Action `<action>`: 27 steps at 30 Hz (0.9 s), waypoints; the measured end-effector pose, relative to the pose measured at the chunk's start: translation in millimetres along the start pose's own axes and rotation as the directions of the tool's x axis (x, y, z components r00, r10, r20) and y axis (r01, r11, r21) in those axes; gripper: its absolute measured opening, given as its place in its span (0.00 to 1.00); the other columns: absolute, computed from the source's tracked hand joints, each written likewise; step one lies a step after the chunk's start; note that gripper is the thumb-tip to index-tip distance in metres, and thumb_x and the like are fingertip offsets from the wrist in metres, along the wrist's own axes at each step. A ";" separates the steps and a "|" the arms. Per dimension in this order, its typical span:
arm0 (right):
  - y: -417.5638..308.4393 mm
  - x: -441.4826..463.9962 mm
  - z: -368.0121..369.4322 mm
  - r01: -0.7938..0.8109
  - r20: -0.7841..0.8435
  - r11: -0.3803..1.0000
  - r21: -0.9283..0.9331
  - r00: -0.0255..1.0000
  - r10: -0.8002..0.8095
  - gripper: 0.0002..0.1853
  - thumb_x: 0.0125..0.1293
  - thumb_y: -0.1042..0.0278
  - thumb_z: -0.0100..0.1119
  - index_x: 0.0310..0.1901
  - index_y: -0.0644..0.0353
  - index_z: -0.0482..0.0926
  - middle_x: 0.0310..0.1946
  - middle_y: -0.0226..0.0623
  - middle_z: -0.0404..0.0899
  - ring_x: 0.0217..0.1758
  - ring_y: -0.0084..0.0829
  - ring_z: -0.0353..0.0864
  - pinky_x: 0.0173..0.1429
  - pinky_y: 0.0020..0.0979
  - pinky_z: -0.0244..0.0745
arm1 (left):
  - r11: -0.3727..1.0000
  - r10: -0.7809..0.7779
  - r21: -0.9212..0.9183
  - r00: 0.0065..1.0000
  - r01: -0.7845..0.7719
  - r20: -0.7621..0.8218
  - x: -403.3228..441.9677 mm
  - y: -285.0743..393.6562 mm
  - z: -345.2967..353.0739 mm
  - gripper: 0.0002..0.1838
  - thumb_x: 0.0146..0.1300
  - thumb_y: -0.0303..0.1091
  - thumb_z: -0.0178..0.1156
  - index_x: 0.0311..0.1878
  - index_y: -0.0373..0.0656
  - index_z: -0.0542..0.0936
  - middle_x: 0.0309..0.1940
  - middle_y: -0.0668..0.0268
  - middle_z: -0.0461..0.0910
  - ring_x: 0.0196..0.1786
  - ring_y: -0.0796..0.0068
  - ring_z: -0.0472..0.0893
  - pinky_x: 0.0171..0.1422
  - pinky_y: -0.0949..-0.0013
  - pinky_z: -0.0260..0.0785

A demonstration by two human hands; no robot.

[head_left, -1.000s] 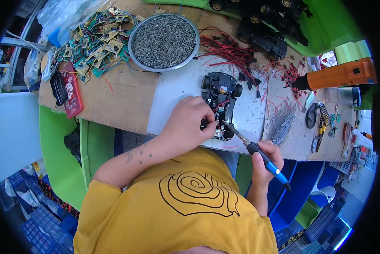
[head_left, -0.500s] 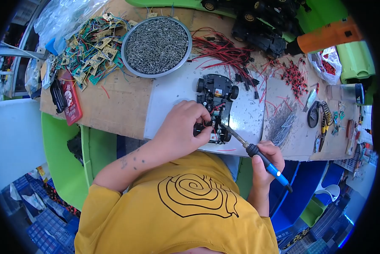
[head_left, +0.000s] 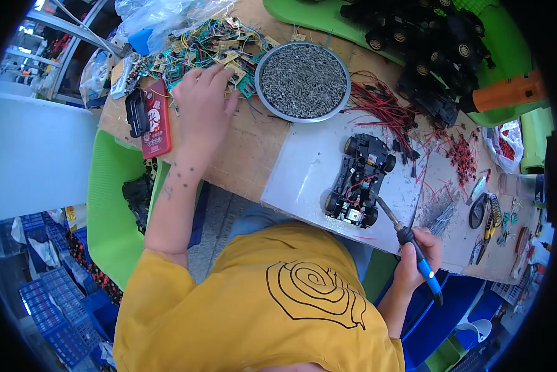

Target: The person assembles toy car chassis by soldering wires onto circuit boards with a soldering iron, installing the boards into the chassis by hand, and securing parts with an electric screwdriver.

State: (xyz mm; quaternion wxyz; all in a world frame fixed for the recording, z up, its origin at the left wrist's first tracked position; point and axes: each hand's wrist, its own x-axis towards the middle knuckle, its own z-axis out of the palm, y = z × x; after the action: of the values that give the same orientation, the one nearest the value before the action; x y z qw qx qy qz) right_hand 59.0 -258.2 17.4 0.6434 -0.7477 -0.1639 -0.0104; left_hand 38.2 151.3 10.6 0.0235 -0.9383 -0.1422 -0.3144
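Observation:
My left hand [head_left: 204,108] reaches over the near edge of a pile of small circuit boards with coloured wires [head_left: 241,62]. Its thumb stands apart from the bent fingers, and I see nothing held in it. My right hand [head_left: 417,260] grips a blue-handled soldering iron [head_left: 424,268], its metal tip pointing up and left beside the toy car chassis [head_left: 363,180]. This black chassis, with four wheels and red wires inside, lies on a white sheet [head_left: 297,167]. Whether the tip touches it, I cannot tell.
A metal bowl of small screws [head_left: 303,80] stands behind the sheet. Red wires [head_left: 384,105] lie to its right. A red packet [head_left: 157,124] lies at the left. An orange-handled tool [head_left: 508,92] and black car bodies [head_left: 433,56] are at the back right. Pliers [head_left: 492,217] lie at the right.
My left hand has left the car chassis and moved left and away to the circuit board pile. The view has swung left. My right hand still holds the soldering iron near the chassis.

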 end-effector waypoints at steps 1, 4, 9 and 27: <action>-2.1 0.1 1.5 -0.002 0.019 1.000 0.009 1.000 0.001 0.16 0.57 0.65 0.68 0.39 0.68 0.75 0.28 0.36 0.73 0.34 0.28 0.70 0.42 0.27 0.65 | 1.000 -0.002 -0.008 1.000 0.002 -0.002 3.2 -3.9 4.5 0.12 0.53 0.31 0.65 0.43 0.48 0.82 0.44 0.71 0.81 0.52 0.65 0.75 0.54 0.57 0.61; -10.5 0.5 5.4 -0.001 0.021 1.000 0.005 1.000 0.001 0.16 0.57 0.65 0.68 0.39 0.67 0.75 0.27 0.35 0.72 0.34 0.27 0.70 0.42 0.27 0.65 | 0.983 0.127 0.119 0.985 -0.140 0.114 9.4 -13.6 13.5 0.15 0.54 0.33 0.66 0.47 0.51 0.82 0.45 0.72 0.81 0.54 0.69 0.74 0.57 0.56 0.56; -13.9 8.2 12.2 0.078 0.033 0.997 0.011 0.996 -0.078 0.18 0.57 0.67 0.70 0.44 0.68 0.76 0.29 0.36 0.75 0.34 0.26 0.74 0.41 0.25 0.68 | 0.995 0.018 -0.100 1.000 -0.020 -0.025 7.0 0.2 -12.6 0.14 0.58 0.27 0.63 0.49 0.48 0.82 0.39 0.68 0.82 0.46 0.70 0.79 0.48 0.65 0.64; -41.6 46.0 65.3 -0.213 0.165 0.869 0.447 0.974 0.154 0.19 0.59 0.80 0.68 0.51 0.60 0.75 0.37 0.30 0.79 0.40 0.19 0.79 0.46 0.22 0.76 | -0.559 0.223 -0.461 0.661 0.689 0.716 -20.1 140.9 -51.7 0.12 0.64 0.23 0.62 0.48 0.38 0.71 0.43 0.57 0.81 0.43 0.69 0.82 0.51 0.65 0.75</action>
State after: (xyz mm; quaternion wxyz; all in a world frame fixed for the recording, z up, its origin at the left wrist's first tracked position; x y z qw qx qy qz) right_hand 79.0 -179.6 56.4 0.7894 -0.5844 -0.1291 0.1365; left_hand 32.5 4.3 46.4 -0.9036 -0.4191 -0.0874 0.0140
